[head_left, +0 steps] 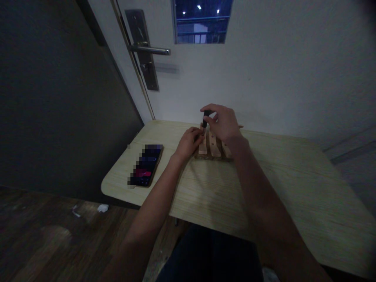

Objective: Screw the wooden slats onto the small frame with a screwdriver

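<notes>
A small slatted wooden piece (215, 149) lies near the back of the table, with small dark spots on its pale slats. My right hand (225, 121) grips the black handle of a screwdriver (206, 113) between thumb and fingers. The tool stands nearly upright, its lower end at the leftmost slat. Close beside that end, my left hand (188, 144) has its fingertips drawn together against the same slat. Whatever those fingertips pinch is too small to make out. My right hand and wrist cover the right part of the wooden piece.
A phone (148, 164) with a lit screen lies on the left of the light wooden table (205, 196). Behind stands a white door (264, 70) with a metal handle (151, 50) and a small window. White scraps (102, 208) lie on the floor at the left.
</notes>
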### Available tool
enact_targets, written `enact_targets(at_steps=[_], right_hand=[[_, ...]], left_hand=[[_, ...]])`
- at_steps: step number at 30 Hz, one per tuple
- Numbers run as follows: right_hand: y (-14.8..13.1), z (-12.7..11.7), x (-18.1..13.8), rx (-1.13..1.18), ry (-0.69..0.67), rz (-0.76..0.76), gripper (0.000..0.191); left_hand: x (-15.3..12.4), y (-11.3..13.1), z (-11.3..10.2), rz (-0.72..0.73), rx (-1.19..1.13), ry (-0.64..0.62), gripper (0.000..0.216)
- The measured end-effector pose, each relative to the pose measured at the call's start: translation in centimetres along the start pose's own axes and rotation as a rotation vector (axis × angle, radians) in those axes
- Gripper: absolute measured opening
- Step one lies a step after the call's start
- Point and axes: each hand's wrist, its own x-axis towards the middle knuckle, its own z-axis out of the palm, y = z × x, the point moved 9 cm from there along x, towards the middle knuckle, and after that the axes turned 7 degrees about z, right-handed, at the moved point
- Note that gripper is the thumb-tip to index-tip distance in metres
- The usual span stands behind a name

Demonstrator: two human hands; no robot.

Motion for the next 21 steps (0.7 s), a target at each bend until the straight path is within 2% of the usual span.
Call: enact_targets(at_steps=[5, 13, 18, 21], right_hand=[[0.54, -0.48, -0.1, -0.044, 0.075, 0.089, 0.012], [0.82, -0.33, -0.51, -0.159, 0.061, 0.189, 0.017], [0.35, -0.16, -0.2, -0.059, 0.031, 0.089, 0.017], [0.31, -0.59, 0.05, -0.059, 0.076, 0.046, 0.021]], left_hand=[[0.02, -0.03, -0.01, 0.005, -0.003, 0.003, 0.017], [0.04, 0.13, -0.08, 0.006, -0.017, 0.006, 0.017], [0.01, -0.07, 0.0, 0.0, -0.02, 0.007, 0.019], [-0.05, -0.15, 0.05, 0.004, -0.018, 0.004, 0.019]])
